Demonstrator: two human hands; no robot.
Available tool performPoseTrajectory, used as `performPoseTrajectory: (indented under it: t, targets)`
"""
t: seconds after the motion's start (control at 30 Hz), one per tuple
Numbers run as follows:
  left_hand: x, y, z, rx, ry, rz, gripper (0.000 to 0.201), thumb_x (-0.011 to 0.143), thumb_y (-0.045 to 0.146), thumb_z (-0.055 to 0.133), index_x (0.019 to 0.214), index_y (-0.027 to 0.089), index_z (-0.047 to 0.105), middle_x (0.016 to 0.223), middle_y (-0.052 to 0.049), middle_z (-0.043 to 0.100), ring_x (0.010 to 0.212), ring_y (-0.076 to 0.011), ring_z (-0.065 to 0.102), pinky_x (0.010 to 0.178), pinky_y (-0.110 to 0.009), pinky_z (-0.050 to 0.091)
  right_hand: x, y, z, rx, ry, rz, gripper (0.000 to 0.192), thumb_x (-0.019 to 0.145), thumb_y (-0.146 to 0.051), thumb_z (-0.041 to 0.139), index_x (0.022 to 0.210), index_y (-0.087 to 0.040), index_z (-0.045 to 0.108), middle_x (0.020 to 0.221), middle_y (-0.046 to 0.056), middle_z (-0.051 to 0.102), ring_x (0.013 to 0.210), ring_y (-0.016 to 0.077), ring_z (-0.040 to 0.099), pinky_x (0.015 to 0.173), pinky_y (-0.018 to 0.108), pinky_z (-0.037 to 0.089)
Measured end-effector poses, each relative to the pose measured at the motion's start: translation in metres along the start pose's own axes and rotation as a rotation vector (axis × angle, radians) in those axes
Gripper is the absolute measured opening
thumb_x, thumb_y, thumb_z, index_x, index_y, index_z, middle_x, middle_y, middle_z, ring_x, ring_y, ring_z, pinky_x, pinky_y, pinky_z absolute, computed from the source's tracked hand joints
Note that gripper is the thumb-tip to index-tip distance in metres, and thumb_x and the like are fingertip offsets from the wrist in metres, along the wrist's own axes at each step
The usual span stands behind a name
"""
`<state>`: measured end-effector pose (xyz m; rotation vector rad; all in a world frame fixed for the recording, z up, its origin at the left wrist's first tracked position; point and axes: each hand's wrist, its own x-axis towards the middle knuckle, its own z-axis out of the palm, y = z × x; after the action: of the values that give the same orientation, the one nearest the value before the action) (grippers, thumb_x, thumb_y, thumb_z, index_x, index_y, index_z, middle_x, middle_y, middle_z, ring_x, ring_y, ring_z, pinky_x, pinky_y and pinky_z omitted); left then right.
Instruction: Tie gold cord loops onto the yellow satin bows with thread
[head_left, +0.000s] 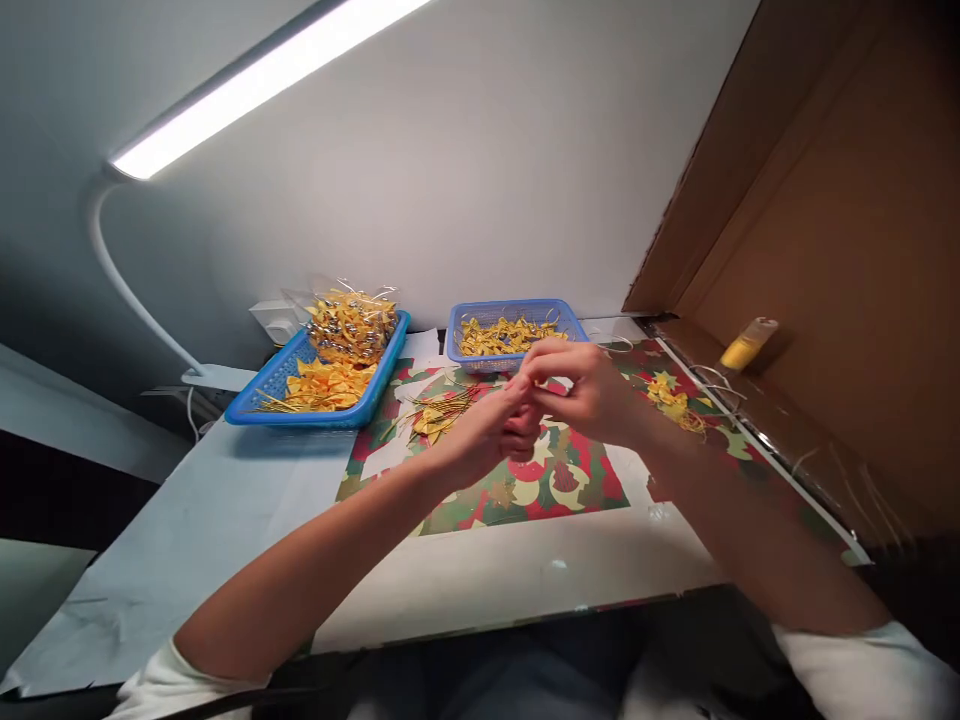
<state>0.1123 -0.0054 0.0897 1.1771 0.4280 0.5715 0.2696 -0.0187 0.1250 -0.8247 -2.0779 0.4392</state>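
One left hand (510, 430), one right hand (589, 390), meeting; their grip can't be told.
Yellow pieces (432, 420) remain loose; finished count unclear.

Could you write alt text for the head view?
A person's left hand and right hand meet over a patterned sheet; anything pinched is too small to tell. Beyond sit a blue tray and smaller basket holding yellow pieces, near a lit lamp.
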Motion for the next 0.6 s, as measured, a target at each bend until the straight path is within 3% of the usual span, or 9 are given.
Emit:
performPoseTrajectory:
  t: [0.1, 0.2, 0.33, 0.4, 0.6]
  targets:
    - [-0.004, -0.020, -0.012, -0.003, 0.125, -0.072, 0.053, 0.082, 0.062, 0.061, 0.064, 0.019, 0.035, 0.057, 0.009, 0.018, 0.046, -0.0046, 0.015, 0.042, -0.018, 0.016, -0.018, 0.022, 0.012, 0.092, 0.055, 0.203, 0.014, 0.085, -0.021, 0.064, 0.072, -0.018, 0.070, 0.071, 0.002, 0.064, 0.069, 0.0135, 0.057, 0.065, 0.028, 0.045]
    - [-0.011, -0.033, -0.029, -0.010, 0.197, -0.107, 0.043, 0.082, 0.057, 0.063, 0.074, 0.019, 0.046, 0.054, 0.010, 0.020, 0.045, -0.0055, 0.014, 0.041, -0.017, 0.014, -0.032, 0.043, 0.027, 0.169, 0.073, 0.301, 0.012, 0.083, -0.025, 0.068, 0.075, -0.018, 0.072, 0.069, 0.002, 0.065, 0.065, 0.0130, 0.057, 0.063, 0.027, 0.045]
    - [-0.013, -0.047, -0.046, -0.018, 0.285, -0.154, 0.043, 0.080, 0.057, 0.066, 0.074, 0.019, 0.047, 0.050, 0.012, 0.019, 0.044, -0.0051, 0.011, 0.039, -0.016, 0.012, -0.044, 0.061, 0.041, 0.162, 0.038, 0.422, 0.009, 0.083, -0.023, 0.068, 0.078, -0.017, 0.073, 0.073, 0.003, 0.067, 0.065, 0.0129, 0.057, 0.061, 0.027, 0.045]
    - [-0.012, -0.052, -0.052, -0.014, 0.325, -0.175, 0.042, 0.079, 0.057, 0.066, 0.077, 0.019, 0.050, 0.048, 0.012, 0.020, 0.044, -0.0052, 0.011, 0.039, -0.016, 0.012, -0.049, 0.068, 0.045, 0.027, -0.024, 0.466, 0.005, 0.082, -0.020, 0.068, 0.081, -0.017, 0.073, 0.076, 0.004, 0.068, 0.072, 0.0149, 0.058, 0.067, 0.029, 0.045]
    - [-0.009, -0.063, -0.057, 0.057, 0.434, -0.176, 0.043, 0.079, 0.058, 0.066, 0.079, 0.016, 0.058, 0.048, 0.011, 0.024, 0.044, -0.0047, 0.017, 0.039, -0.016, 0.016, -0.050, 0.076, 0.051, -0.427, -0.390, 0.558, 0.006, 0.083, -0.022, 0.072, 0.083, -0.018, 0.068, 0.088, 0.004, 0.069, 0.091, 0.0215, 0.055, 0.081, 0.035, 0.037]
